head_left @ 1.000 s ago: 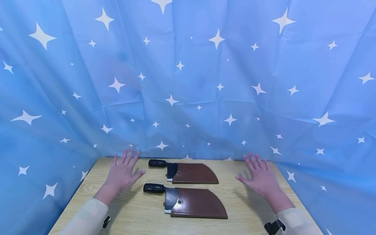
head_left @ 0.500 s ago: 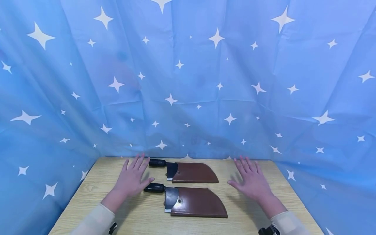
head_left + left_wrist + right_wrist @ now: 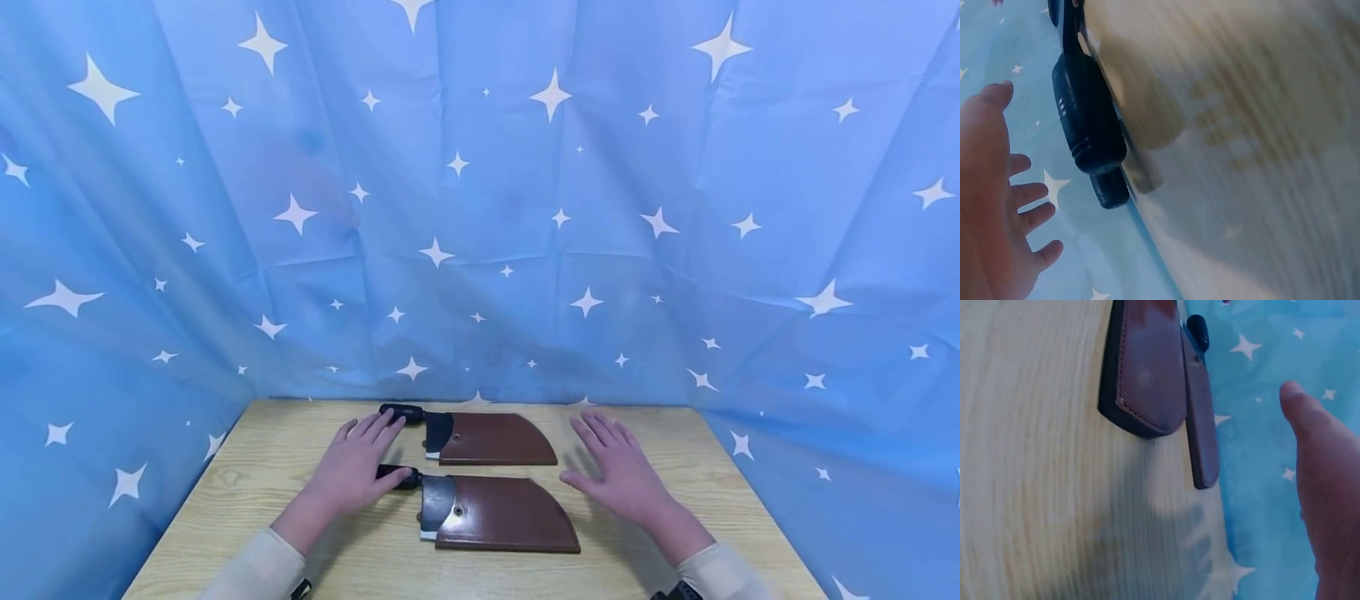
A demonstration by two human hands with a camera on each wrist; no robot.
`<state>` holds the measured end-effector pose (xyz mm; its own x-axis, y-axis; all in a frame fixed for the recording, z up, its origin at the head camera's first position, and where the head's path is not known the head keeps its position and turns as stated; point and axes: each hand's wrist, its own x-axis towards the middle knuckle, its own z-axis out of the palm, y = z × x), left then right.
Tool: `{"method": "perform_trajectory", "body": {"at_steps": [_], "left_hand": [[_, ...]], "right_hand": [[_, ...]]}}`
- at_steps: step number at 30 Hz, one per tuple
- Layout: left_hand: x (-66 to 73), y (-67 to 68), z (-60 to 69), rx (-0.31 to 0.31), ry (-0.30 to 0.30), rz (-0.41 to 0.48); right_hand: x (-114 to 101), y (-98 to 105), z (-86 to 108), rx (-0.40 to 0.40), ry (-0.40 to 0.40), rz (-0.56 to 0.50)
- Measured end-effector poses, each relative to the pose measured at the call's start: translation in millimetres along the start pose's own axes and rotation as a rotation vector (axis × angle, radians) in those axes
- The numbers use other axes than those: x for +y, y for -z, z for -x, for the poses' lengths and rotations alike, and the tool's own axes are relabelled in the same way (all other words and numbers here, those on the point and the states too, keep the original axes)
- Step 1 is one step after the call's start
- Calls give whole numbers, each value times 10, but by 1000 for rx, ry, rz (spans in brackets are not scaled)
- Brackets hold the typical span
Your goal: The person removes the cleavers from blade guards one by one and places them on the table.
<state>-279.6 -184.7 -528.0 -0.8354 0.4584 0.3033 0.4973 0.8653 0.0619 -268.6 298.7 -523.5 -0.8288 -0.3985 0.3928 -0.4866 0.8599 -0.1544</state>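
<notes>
Two cleavers lie flat on the wooden table, one behind the other, each in a brown leather sheath with its black handle to the left. My left hand [image 3: 352, 471] is over the handles, overlapping both in the head view. In the left wrist view, spread fingers show apart from the nearer black handle [image 3: 1088, 115]. The nearer cleaver's sheath [image 3: 510, 517] looks larger than the farther cleaver's sheath [image 3: 498, 440]. To the right of the sheaths' rounded ends hovers my right hand [image 3: 622, 475], fingers extended and holding nothing. Both sheath ends [image 3: 1154, 381] show in the right wrist view.
A blue curtain [image 3: 495, 208] with white stars hangs behind and around the table [image 3: 225, 500]. The table's back edge runs just behind the farther cleaver. Black straps or devices sit at both wrists, and the sleeves are light.
Both hands have moved inward, the left one rightward over the handles and the right one leftward closer to the sheaths. The cleavers have stayed in place.
</notes>
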Motion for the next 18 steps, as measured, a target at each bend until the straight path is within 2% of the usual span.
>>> {"method": "perform_trajectory", "body": {"at_steps": [7, 12, 18], "left_hand": [[85, -72, 0, -18, -19, 48], [134, -137, -21, -39, -16, 133], [139, -195, -46, -67, -15, 222]], "right_hand": [[-135, -129, 6, -17, 34, -63], [-306, -211, 2, -44, 48, -121], [-510, -301, 10, -129, 64, -172]]}}
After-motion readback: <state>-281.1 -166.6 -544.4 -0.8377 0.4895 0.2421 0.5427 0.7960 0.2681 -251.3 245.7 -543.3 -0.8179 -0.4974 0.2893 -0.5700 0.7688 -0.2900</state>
